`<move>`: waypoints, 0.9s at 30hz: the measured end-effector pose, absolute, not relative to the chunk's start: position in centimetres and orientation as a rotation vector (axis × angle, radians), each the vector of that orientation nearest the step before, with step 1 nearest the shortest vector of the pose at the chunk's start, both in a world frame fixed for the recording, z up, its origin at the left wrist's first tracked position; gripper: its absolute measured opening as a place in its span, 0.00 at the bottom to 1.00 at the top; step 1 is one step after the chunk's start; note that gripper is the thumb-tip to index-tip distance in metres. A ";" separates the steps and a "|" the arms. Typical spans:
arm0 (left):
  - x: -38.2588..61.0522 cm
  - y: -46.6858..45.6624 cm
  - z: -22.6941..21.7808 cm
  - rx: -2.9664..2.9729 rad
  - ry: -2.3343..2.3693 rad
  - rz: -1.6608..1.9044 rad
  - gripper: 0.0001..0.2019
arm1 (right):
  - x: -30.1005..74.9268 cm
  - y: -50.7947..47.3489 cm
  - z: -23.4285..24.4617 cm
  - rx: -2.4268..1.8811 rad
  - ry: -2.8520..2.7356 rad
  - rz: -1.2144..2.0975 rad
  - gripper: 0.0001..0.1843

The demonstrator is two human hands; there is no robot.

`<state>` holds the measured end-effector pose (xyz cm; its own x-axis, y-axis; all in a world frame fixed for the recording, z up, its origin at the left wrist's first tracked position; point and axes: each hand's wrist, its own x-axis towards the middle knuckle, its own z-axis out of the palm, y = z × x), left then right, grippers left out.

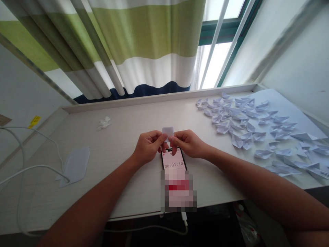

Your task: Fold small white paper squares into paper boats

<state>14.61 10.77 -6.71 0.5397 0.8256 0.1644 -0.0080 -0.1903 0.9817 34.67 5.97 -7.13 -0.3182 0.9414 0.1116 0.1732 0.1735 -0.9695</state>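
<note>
Both hands meet over the middle of the white table (123, 144) and pinch a small folded white paper (168, 131) between their fingertips. My left hand (149, 145) grips its left side and my right hand (189, 143) its right side. Just below the hands a phone (174, 164) lies flat on the table, its screen showing a timer that reads 00:01:10.
Several folded white paper boats (239, 120) cover the table's right side, on a large white sheet (288, 103). A crumpled paper scrap (104, 122) lies at back left. A stack of white sheets (75, 165) and white cables (31, 168) are on the left. Striped curtain (144, 44) and window behind.
</note>
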 end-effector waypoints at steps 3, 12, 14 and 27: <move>14.7 10.7 -6.6 1.528 0.699 0.855 0.21 | 34.8 5.9 -6.9 -1.104 -1.663 1.196 0.32; 14.8 10.6 -6.4 1.506 0.699 0.881 0.19 | 34.9 5.9 -6.7 -1.058 -1.701 1.172 0.32; 14.8 10.7 -6.3 1.516 0.693 0.909 0.19 | 35.1 5.8 -6.3 -1.049 -1.737 1.148 0.32; 15.1 11.0 -6.4 1.353 0.790 1.037 0.17 | 35.2 6.5 -7.6 -0.988 -1.780 0.532 0.21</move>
<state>15.05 11.01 -6.36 0.3724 0.9207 0.1171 -0.1312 -0.0727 0.9887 35.24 6.50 -7.64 -0.1760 0.8170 0.5492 0.3814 0.5709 -0.7270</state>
